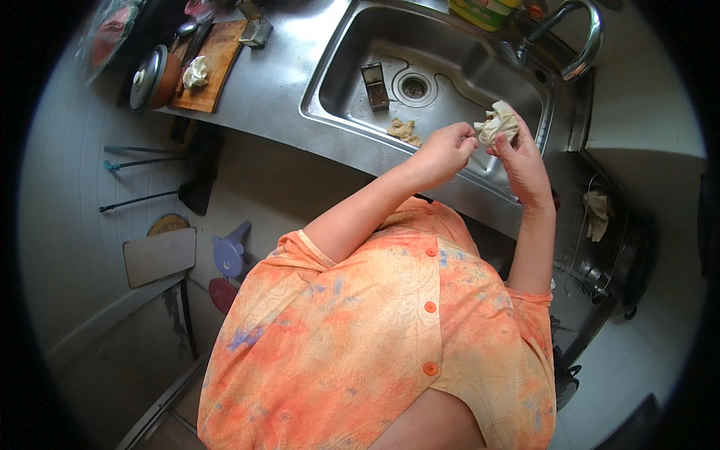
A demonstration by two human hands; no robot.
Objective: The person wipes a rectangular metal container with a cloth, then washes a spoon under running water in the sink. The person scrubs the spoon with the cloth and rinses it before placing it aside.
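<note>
My right hand holds a crumpled whitish wad of cloth or paper with brown stains, above the right part of the stainless steel sink. Just to its left, the fingers of my left hand are curled in close to the wad; whether they pinch its edge is unclear. In the sink basin, a small box with its hinged lid open lies left of the drain. A crumpled tan piece of cloth or paper rests by the basin's front wall.
A chrome faucet and a yellow-green bottle stand behind the sink. Leftward on the counter are a wooden cutting board bearing a white wad, a lidded clay pot and another small box. A purple stool is below.
</note>
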